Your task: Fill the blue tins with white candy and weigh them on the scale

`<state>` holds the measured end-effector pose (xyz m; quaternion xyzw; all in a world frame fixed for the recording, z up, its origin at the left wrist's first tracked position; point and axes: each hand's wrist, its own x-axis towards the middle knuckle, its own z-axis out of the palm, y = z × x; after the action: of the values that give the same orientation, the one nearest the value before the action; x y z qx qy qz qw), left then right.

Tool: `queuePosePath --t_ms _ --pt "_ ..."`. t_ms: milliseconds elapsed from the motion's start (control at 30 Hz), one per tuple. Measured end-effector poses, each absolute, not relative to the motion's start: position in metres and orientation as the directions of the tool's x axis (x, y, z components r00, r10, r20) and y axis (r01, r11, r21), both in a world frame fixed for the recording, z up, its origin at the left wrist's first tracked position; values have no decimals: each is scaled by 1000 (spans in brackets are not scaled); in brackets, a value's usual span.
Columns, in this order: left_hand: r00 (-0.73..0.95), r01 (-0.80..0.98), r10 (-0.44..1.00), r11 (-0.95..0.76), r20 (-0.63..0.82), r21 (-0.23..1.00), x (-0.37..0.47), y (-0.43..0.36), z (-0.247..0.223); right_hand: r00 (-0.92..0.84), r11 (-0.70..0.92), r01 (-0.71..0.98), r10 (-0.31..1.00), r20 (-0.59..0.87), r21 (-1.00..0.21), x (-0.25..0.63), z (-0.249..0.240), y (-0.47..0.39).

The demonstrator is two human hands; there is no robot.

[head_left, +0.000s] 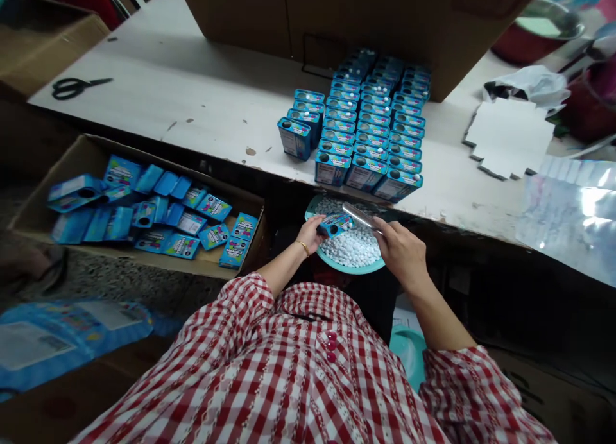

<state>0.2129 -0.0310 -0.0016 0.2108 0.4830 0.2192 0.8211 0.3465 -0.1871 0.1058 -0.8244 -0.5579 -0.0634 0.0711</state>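
Observation:
My left hand (312, 234) is closed on a small blue box (335, 225), held tilted above a turquoise bowl (359, 269) of small white candies (353, 247). In my right hand (400, 248) is a shiny metal scoop (360, 217), its far end close to the box's opening. Beyond the bowl, rows of upright blue boxes (369, 165) stand near the table's front edge, with round openings on top and a few white candies lying on some of them. A shorter row of similar boxes (294, 138) stands to their left.
A cardboard carton (192, 269) of loose blue boxes sits at the left, below the white table (192, 97). Black scissors (77, 88) lie on the table's left end. A large carton (356, 14) stands behind the rows; white card (513, 136) and plastic sheeting (572, 206) are at the right.

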Motion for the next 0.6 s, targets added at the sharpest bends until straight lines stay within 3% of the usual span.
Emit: queuePosePath --t_ms 133,233,433,600 --pt "421 -171 590 797 -689 579 203 -26 0 496 -374 823 840 219 -429 354 83 -187" --pt "417 -190 559 825 -717 532 198 -20 2 528 -311 722 825 201 -619 353 68 -181" --pt "521 -214 335 942 -785 259 206 -19 1 603 -281 593 776 184 -755 341 59 -166" --pt "553 -160 246 969 -796 188 211 -24 10 587 -261 581 791 175 -771 339 66 -163"
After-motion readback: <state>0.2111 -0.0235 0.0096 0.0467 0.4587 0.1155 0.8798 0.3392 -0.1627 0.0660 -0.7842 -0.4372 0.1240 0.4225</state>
